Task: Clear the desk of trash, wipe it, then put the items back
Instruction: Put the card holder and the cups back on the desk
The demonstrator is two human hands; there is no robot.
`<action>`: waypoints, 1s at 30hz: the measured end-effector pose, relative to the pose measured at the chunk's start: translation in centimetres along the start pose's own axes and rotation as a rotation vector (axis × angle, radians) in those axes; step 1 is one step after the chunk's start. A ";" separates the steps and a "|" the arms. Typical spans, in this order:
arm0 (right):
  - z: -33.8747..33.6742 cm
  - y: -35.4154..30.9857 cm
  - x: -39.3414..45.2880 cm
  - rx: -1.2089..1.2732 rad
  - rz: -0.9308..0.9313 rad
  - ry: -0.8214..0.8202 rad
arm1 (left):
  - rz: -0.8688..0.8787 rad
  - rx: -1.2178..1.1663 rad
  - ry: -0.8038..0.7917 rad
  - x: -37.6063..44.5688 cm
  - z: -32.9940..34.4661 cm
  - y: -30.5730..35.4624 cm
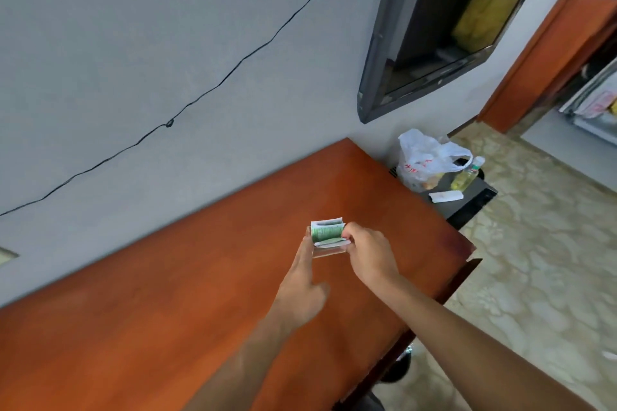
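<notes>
Over the desk (207,294), the right hand (369,252) pinches a green-and-white packet (327,233) while the left hand (302,284) touches it with straight fingers.

The tabletop (207,294) is reddish-brown wood with a smooth, faintly glossy finish (grain barely showing). The green-and-white leaflet (327,233) looks like thin paper, the carrier bag (424,160) crinkled translucent plastic.

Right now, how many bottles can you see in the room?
1. A clear bottle of yellowish liquid stands on the dark low cabinet beyond the desk's far end, beside the white plastic bag. Others may be hidden behind that bag.
</notes>
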State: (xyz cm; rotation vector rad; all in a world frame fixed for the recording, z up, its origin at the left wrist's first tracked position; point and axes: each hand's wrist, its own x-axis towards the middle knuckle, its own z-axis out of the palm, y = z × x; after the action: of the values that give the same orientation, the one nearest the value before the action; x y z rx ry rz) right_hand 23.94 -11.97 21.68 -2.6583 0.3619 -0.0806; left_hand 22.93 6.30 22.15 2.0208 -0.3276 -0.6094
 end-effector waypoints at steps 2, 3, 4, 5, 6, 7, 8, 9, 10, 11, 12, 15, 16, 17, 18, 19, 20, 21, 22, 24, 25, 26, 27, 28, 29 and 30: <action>0.0 1.6 3.2 0.033 -0.011 -0.020 | -0.016 0.006 0.000 3.3 0.4 0.7; -0.1 2.5 5.0 0.049 -0.023 -0.031 | -0.032 0.003 0.001 5.1 0.6 1.2; -0.1 3.5 6.9 0.058 -0.036 -0.048 | -0.049 0.002 0.005 7.0 0.9 1.6; -0.1 4.6 9.0 0.054 -0.046 -0.068 | -0.067 0.002 0.011 9.1 1.3 1.9; 0.0 5.7 11.2 0.042 -0.049 -0.089 | -0.078 0.007 0.010 11.1 1.6 2.4; 0.0 6.8 13.2 0.022 -0.050 -0.104 | -0.081 0.014 0.004 13.0 1.9 3.0; 0.0 7.9 15.4 0.003 -0.051 -0.114 | -0.080 0.033 -0.002 15.1 2.3 3.3; 0.1 9.1 17.6 -0.011 -0.055 -0.120 | -0.078 0.064 -0.011 17.2 2.6 3.7; 0.0 10.1 19.7 -0.021 -0.061 -0.124 | -0.075 0.104 -0.019 19.3 2.8 4.0; 0.0 11.0 21.8 -0.025 -0.067 -0.130 | -0.070 0.154 -0.023 21.4 3.1 4.3; 0.0 11.9 23.9 -0.025 -0.072 -0.135 | -0.067 0.218 -0.024 23.4 3.4 4.4; 0.5 14.3 29.4 -0.009 -0.066 -0.136 | -0.069 0.486 -0.013 28.9 4.0 4.6; 0.9 15.0 31.2 -0.004 -0.058 -0.140 | -0.073 0.564 -0.015 30.5 4.1 4.6; 1.3 15.7 32.8 0.003 -0.049 -0.148 | -0.072 0.631 -0.018 32.0 4.2 4.4; 1.6 16.3 34.3 0.010 -0.044 -0.153 | -0.067 0.691 -0.023 33.2 4.3 4.3; 2.0 16.9 35.8 0.013 -0.042 -0.157 | -0.062 0.742 -0.030 34.4 4.3 4.0; 2.4 17.4 37.1 0.010 -0.041 -0.159 | -0.062 0.784 -0.042 35.5 4.4 3.8; 2.8 17.8 38.2 0.006 -0.038 -0.161 | -0.065 0.810 -0.054 36.6 4.4 3.7; 3.1 18.2 39.2 0.005 -0.037 -0.160 | -0.073 0.825 -0.061 37.6 4.5 3.5; 3.8 18.8 40.8 0.012 -0.034 -0.156 | -0.091 0.831 -0.067 39.0 4.7 3.3; 4.1 19.1 41.5 0.014 -0.036 -0.158 | -0.097 0.828 -0.066 39.5 4.8 3.2; 4.4 19.3 42.1 0.011 -0.041 -0.168 | -0.104 0.824 -0.065 39.9 4.9 3.0; 4.8 19.4 42.5 0.000 -0.050 -0.188 | -0.110 0.818 -0.064 40.2 5.0 2.9; 5.0 19.6 42.8 -0.015 -0.059 -0.211 | -0.117 0.811 -0.062 40.4 5.0 2.7; 5.2 19.7 43.0 -0.028 -0.069 -0.230 | -0.122 0.804 -0.059 40.5 5.1 2.6; 5.3 19.8 43.1 -0.033 -0.079 -0.244 | -0.129 0.799 -0.057 40.5 5.1 2.5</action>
State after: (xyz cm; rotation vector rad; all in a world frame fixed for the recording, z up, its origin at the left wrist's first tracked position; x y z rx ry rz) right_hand 61.36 -38.27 8.03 -2.6748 0.1798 0.2249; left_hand 54.14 -17.42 10.65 2.8077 -0.5378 -0.6807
